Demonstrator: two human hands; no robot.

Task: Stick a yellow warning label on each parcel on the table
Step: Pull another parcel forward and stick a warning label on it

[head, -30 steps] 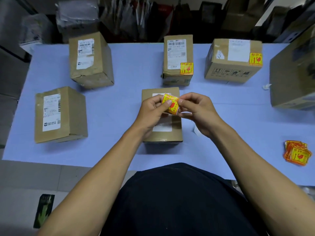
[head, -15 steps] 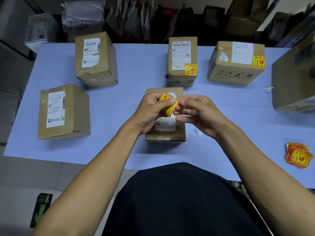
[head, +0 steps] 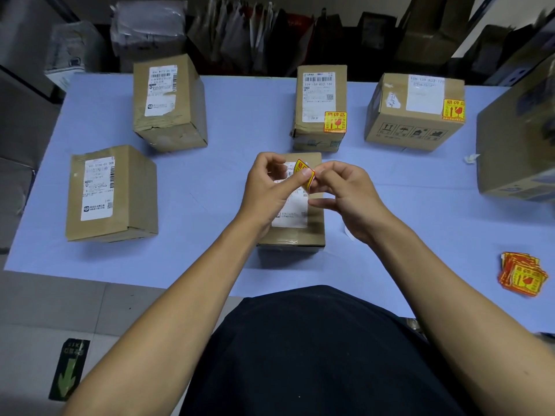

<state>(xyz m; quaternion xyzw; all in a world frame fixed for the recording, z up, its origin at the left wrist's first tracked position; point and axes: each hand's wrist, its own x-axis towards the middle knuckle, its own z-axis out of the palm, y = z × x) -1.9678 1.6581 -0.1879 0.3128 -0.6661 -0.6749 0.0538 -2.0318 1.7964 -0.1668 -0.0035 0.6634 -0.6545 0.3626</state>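
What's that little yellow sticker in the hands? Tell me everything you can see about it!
The sticker is a small yellow label with a red border and red characters, paper-like and bent into a curl. Both hands pinch it: the left hand with its thumb on the front, the right hand at its right edge. It is held in the air above the box nearest the person, not yet stuck on. Its back is hidden.
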